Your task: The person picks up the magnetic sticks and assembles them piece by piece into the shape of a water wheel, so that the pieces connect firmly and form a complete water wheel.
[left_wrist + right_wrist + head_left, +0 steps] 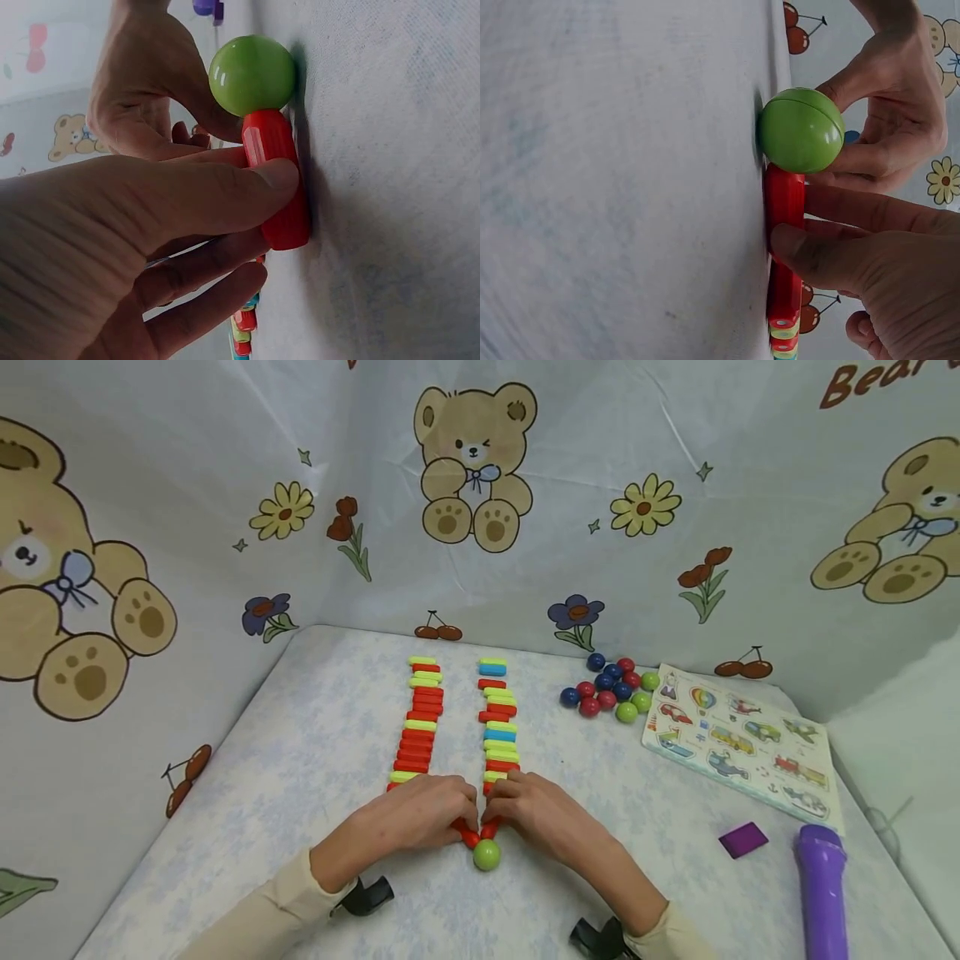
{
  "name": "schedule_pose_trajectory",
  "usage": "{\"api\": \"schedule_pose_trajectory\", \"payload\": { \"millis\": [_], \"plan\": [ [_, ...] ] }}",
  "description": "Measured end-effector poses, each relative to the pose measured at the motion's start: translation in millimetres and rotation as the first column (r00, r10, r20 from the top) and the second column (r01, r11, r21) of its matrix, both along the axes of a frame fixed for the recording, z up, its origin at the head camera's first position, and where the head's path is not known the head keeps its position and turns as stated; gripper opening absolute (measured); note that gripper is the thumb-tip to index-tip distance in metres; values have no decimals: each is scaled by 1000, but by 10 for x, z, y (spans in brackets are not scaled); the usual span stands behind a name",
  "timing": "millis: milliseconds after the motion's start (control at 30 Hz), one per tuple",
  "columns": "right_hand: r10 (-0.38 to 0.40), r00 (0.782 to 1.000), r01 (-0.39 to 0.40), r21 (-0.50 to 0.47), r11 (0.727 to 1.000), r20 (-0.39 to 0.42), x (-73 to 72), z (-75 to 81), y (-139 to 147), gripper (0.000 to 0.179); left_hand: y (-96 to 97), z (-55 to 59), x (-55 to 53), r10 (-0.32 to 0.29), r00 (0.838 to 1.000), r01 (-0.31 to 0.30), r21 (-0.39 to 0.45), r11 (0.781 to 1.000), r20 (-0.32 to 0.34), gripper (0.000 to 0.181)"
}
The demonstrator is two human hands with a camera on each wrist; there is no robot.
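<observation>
A green ball lies on the table near the front, with two red rods meeting it in a V. My left hand pinches the left red rod between thumb and fingers. The right red rod is pinched by my right hand. In the left wrist view, the end of the left rod meets the ball. From the right wrist, the ball sits at the end of the right rod, low against the tabletop.
Beyond the hands run a left column and a right column of short coloured rods. Blue, red and green balls cluster at the back right, beside a picture board. A purple tile and purple flashlight lie right.
</observation>
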State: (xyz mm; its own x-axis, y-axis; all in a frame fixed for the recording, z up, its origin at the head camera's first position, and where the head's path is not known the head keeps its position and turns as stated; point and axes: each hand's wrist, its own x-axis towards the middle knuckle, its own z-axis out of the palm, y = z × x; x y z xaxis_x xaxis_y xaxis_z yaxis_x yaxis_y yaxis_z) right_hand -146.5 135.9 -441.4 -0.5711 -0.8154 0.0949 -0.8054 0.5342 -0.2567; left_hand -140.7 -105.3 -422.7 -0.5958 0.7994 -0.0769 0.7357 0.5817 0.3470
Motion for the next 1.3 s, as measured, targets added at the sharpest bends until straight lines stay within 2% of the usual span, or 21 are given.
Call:
{"api": "schedule_pose_trajectory", "payload": {
  "millis": [200,333,433,600,733,833,1033,1300],
  "plan": [
    [45,999,-45,-8,999,-25,-9,-17,-1,20,4,12,13,-9,1000,9,-6,1000,-30,9],
    [41,999,-41,-8,999,-2,-20,-7,12,23,1,15,26,-1,1000,1,-23,1000,-22,10],
    [-21,1000,21,-30,999,-3,-35,-5,40,25,1,28,35,-1,1000,0,-30,1000,-13,15],
    [-171,980,166,-51,985,-100,-80,-25,87,30,23,71,62,-56,998,55,13,998,34,22],
    [-196,971,197,-6,980,-137,-101,-44,105,30,67,63,75,-121,992,121,17,993,46,25],
    [-191,974,194,10,981,-125,-100,-48,127,26,85,36,76,-138,990,138,12,990,40,27],
    [-179,984,179,22,984,-11,-93,13,211,23,88,2,86,-143,989,143,12,990,26,24],
    [-115,992,115,4,993,56,-137,104,277,20,122,13,109,-90,995,91,25,996,-33,24]
  ]
}}
